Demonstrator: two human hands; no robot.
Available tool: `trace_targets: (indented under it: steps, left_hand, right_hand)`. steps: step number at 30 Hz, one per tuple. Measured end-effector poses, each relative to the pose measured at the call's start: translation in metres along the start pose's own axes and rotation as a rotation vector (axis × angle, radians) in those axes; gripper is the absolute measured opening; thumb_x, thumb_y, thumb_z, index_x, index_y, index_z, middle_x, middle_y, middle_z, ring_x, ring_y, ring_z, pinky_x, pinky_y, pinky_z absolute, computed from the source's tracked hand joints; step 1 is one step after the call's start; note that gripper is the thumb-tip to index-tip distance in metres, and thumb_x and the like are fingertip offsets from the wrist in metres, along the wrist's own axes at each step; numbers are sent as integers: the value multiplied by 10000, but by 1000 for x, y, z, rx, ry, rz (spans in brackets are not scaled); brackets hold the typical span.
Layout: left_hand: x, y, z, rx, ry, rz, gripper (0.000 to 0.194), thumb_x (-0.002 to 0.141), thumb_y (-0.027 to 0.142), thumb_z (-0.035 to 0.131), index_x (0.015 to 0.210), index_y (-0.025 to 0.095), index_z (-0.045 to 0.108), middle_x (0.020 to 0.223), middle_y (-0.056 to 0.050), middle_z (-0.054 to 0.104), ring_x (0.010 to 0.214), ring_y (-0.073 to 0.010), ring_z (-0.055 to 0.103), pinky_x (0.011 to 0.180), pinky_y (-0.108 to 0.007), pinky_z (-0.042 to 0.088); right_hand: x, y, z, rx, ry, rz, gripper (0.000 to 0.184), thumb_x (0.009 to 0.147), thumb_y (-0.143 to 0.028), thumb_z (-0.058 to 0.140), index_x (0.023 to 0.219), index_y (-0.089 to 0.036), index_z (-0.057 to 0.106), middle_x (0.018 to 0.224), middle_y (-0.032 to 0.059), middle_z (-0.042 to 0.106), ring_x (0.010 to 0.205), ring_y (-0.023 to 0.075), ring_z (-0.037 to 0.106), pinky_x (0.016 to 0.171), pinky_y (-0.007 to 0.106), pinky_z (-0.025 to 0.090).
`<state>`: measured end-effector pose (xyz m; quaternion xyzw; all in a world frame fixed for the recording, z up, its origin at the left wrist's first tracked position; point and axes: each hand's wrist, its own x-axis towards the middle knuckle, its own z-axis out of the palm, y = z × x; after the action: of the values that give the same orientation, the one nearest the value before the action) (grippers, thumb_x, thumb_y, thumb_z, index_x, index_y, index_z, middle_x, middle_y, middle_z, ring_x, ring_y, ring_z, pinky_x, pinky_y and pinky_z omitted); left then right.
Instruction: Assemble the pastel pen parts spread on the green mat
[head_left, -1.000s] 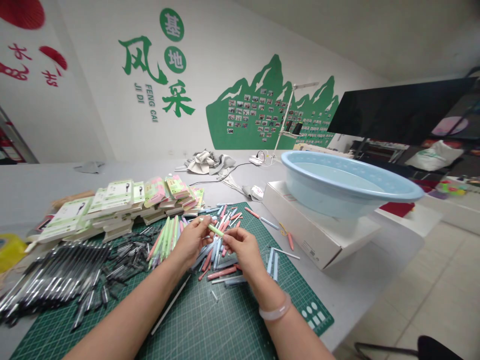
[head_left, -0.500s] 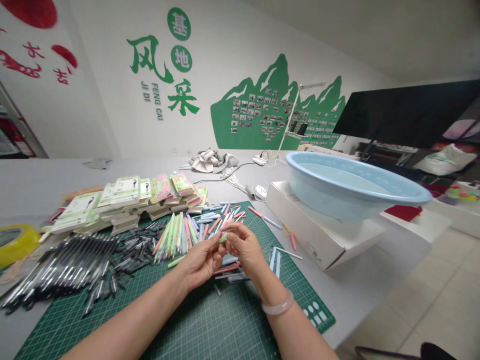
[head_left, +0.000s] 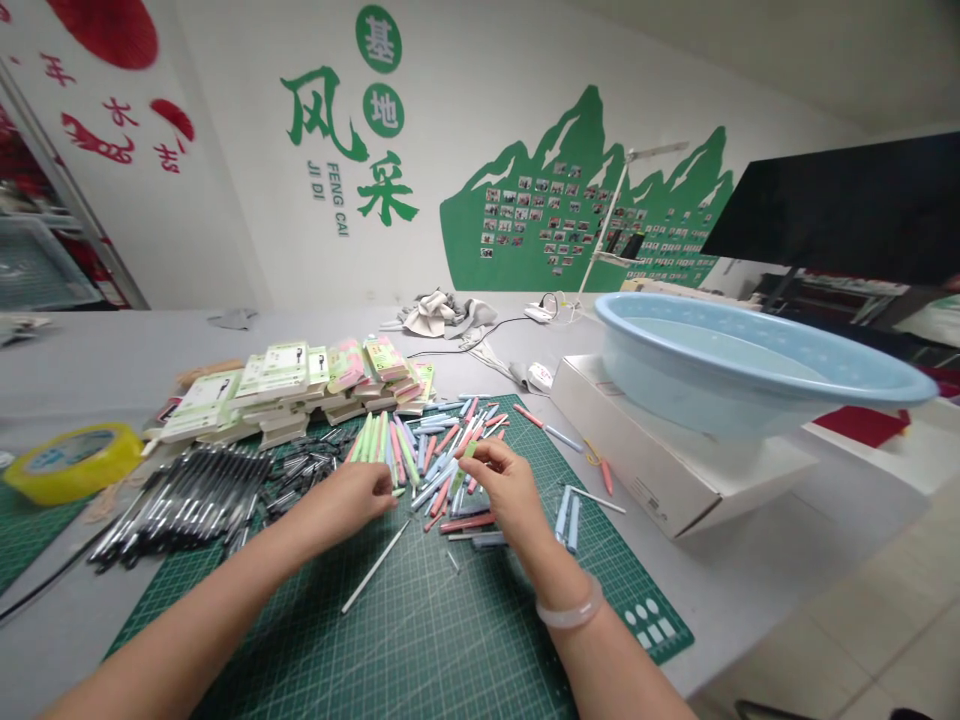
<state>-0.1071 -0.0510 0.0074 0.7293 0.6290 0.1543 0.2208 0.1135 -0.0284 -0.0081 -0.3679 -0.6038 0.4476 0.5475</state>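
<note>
My right hand (head_left: 510, 490) pinches green pen part (head_left: 468, 458), long axis slanting away rightward; left hand (head_left: 358, 495), curled, nearer green pens (head_left: 367, 438), grip unclear.

The left hand (head_left: 375, 490) covers most of whatever its fingers close on; only a small green tip (head_left: 398, 492) shows, perhaps the end of a pen. The right hand (head_left: 499, 475) partly hides the green piece (head_left: 463, 466) at its fingertips. Overlaps conceal parts of the black pens (head_left: 187, 500). The photos (head_left: 525, 212) on the wall are too small to make out. The picture's edge cuts off the dark screen (head_left: 847, 205) and both forearms.
</note>
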Motion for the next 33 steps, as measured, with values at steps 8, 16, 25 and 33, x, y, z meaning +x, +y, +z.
trace_targets:
  steps: [8, 16, 25, 33]
  left_hand:
    - [-25, 6, 30, 209, -24, -32, 69, 638, 183, 558, 625, 191, 626, 713, -83, 649, 667, -220, 582, 536, -259, 308]
    - [0, 44, -39, -743, -100, 122, 81, 696, 242, 627, 734, 177, 597, 596, -3, 615, 486, -126, 543, 441, -206, 417]
    - [20, 85, -42, -1065, 209, 328, 185, 703, 230, 685, 833, 164, 572, 666, -18, 629, 568, -141, 599, 539, -279, 538]
    - [24, 80, -26, -841, 161, 320, 96, 688, 206, 669, 766, 165, 632, 682, -17, 617, 622, -130, 557, 535, -198, 447]
  right_hand:
    - [1, 7, 1, -19, -29, 41, 112, 690, -303, 677, 723, -197, 690, 795, 28, 622, 719, 163, 530, 600, 257, 421]
    - [-2, 1, 6, -26, -69, 57, 108, 693, -278, 666, 742, -187, 699, 746, 18, 659, 671, 154, 562, 627, 265, 420]
    - [-5, 6, 8, -70, -80, 1, 90, 697, -257, 671, 760, -201, 702, 765, 23, 662, 706, 169, 576, 643, 267, 426]
    - [-5, 1, 8, -71, -65, -10, 80, 705, -251, 663, 757, -203, 699, 749, 12, 648, 712, 169, 565, 661, 270, 423]
